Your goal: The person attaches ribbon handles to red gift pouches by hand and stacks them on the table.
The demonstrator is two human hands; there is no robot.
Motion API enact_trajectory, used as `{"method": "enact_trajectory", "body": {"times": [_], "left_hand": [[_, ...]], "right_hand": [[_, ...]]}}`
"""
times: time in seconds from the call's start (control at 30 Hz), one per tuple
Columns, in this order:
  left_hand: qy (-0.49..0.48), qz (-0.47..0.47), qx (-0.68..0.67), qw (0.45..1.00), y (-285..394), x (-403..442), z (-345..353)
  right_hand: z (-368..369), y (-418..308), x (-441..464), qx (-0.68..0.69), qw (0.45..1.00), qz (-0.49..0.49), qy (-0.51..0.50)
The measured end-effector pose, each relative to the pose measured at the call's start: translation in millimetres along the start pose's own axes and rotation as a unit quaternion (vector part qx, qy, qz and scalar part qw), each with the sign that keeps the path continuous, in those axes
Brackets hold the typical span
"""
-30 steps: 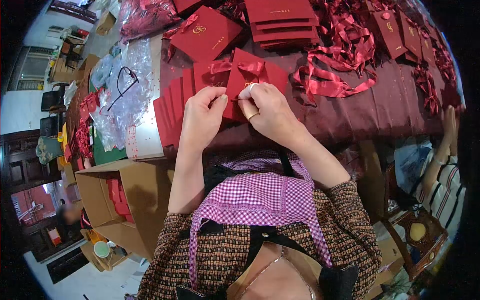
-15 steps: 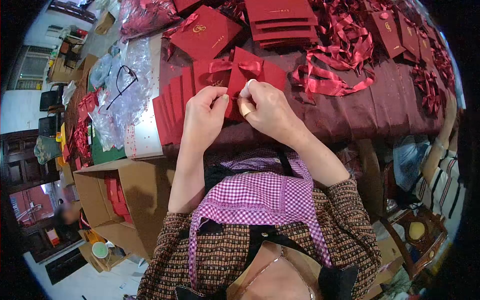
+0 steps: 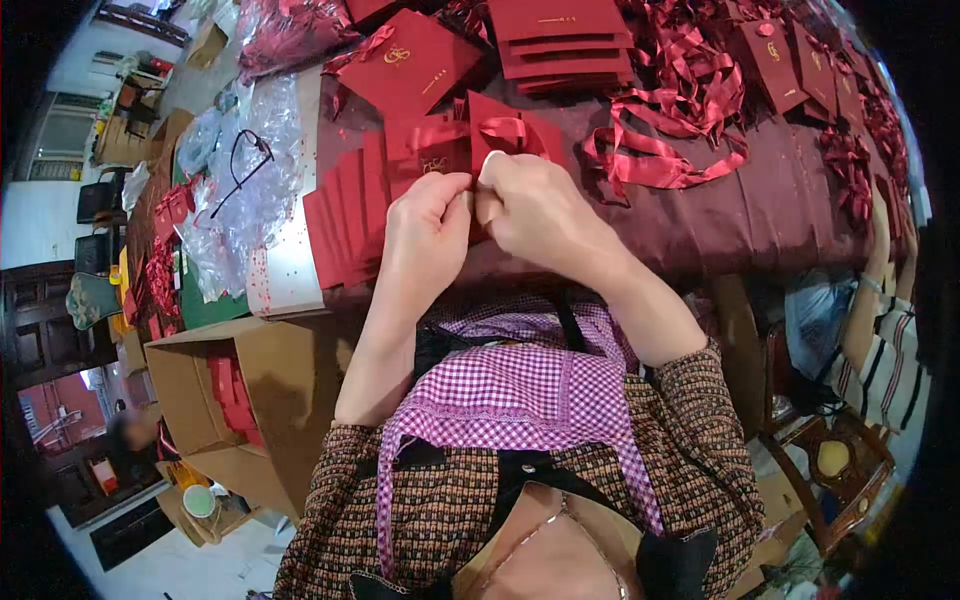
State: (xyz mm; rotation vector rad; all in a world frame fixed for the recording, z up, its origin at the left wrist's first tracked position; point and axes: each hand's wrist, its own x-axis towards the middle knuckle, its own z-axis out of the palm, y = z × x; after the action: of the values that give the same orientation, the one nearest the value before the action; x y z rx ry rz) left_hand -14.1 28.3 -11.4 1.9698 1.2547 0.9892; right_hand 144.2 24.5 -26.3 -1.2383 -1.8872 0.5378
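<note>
My left hand (image 3: 428, 225) and my right hand (image 3: 535, 205) meet over the red paper gift bags (image 3: 430, 135) at the table's near edge. Thumb and fingers of both are pinched together, close to touching, on the red ribbon of one bag. The pinched part of the ribbon is mostly hidden by the fingers. Past the knuckles, a ribbon loop (image 3: 503, 128) shows against an upright red panel. A pale wrap covers a fingertip of my right hand. Left of my hands, several flat red bags (image 3: 345, 205) overlap in a fan.
Loose red ribbons (image 3: 690, 150) lie to the right of my hands. A stack of red bags (image 3: 565, 50) is beyond them. Glasses (image 3: 240, 175) rest on clear plastic at left. An open carton (image 3: 290, 385) stands below the table at left. Another person's striped sleeve (image 3: 890, 365) shows at far right.
My two hands have come closer together, the left shifting right. The right hand's fingers have tucked in and turned over. The ribbon loop and bag panel have shifted slightly.
</note>
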Motion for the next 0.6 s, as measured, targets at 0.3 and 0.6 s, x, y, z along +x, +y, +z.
{"method": "enact_trajectory", "body": {"times": [0.3,0.6], "left_hand": [[-0.126,-0.002,-0.09,0.988,0.7,7.8,-22.6],[-0.128,0.059,-0.087,0.986,-9.3,8.2,-17.1]], "right_hand": [[-29.4,6.4,5.9,0.15,0.984,0.066,-0.07],[-24.5,6.6,-1.6,0.162,0.982,0.069,-0.076]]}}
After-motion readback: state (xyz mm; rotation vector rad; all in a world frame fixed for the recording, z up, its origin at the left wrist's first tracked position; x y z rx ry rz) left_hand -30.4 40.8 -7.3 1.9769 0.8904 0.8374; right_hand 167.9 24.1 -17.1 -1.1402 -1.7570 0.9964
